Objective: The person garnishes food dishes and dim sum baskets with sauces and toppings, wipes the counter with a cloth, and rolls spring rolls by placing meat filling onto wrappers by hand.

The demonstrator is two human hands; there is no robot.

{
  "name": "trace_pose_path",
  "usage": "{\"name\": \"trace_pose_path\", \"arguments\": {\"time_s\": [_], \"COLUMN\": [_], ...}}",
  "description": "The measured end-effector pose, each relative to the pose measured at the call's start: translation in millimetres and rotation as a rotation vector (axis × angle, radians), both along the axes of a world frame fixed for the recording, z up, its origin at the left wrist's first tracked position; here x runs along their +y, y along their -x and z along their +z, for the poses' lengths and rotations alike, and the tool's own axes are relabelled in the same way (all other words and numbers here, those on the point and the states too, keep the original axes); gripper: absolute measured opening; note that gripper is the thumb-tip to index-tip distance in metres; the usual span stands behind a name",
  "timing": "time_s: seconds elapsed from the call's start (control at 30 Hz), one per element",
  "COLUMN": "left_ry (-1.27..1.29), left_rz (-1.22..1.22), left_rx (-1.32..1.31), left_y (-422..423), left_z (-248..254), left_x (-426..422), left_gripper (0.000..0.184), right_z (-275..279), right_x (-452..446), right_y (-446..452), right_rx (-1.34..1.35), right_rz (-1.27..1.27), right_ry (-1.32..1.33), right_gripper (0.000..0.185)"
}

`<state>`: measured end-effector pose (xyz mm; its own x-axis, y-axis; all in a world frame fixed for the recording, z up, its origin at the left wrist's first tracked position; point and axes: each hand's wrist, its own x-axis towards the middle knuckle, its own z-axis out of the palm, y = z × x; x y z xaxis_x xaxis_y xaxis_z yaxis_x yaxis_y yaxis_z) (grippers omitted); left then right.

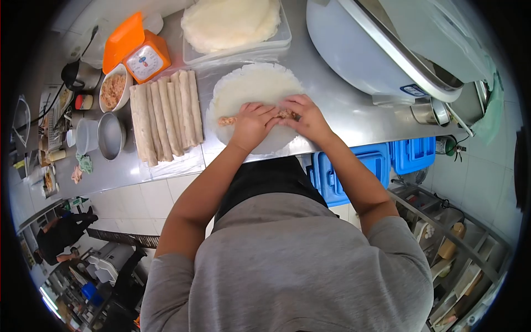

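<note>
A round, thin white wrapper sheet [243,83] lies flat on the steel counter in front of me. Across it runs a strip of pinkish meat filling [225,121], whose middle is covered by my hands. My left hand [253,126] is closed over the strip, its fingers pointing right. Close beside it, my right hand [307,117] curves its fingers and thumb around the filling's right part. To the left, several long pale rolls [166,113] lie side by side on plastic film.
A tray [238,58] of stacked white sheets stands behind. At left are an orange scale [145,62], a bowl of filling [113,91] and a metal bowl [111,136]. A large pale basin [354,55] stands at right. Blue lidded bins [354,171] sit below the counter.
</note>
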<state>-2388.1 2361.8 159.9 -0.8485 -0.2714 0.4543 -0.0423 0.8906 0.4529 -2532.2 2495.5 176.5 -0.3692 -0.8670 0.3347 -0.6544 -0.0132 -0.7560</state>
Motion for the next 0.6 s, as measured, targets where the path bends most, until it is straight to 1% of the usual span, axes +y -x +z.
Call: {"name": "trace_pose_path", "arguments": {"time_s": [0.1,0.13,0.2,0.27,0.3,0.4,0.47,0.57,0.6], "left_ry": [-0.020,-0.033,-0.058,-0.081,-0.071,-0.044,-0.037,-0.039,-0.012], "left_rz": [-0.032,-0.052,-0.058,-0.030,-0.038,-0.038,-0.007,-0.101,-0.092], "left_rx": [0.016,0.028,0.007,-0.064,-0.089,-0.134,-0.129,-0.067,-0.058], "left_y": [7,8,13,13,15,23,28,38,36], "left_z": [-15,-19,-9,2,0,-4,-3,-7,-10], "left_x": [2,0,1,7,9,17,23,28,26], "left_gripper": [0.022,0.023,0.025,0.028,0.027,0.024,0.022,0.021,0.021], "right_z": [-21,-27,-17,-10,-10,-22,-20,-20,-22], "right_x": [5,9,12,12,13,15,19,21,23], "right_y": [11,17,25,24,22,30,35,39,41], "right_rx": [0.089,0.068,0.025,0.054,0.066,0.035,-0.056,-0.148,-0.170], "right_rz": [0.040,0.058,0.087,0.072,0.063,0.073,0.075,0.118,0.138], "right_ry": [-0.115,-0.124,-0.136,-0.113,-0.103,-0.181,-0.208,-0.220,-0.221], "right_gripper": [0.026,0.026,0.026,0.025,0.024,0.028,0.031,0.035,0.037]}}
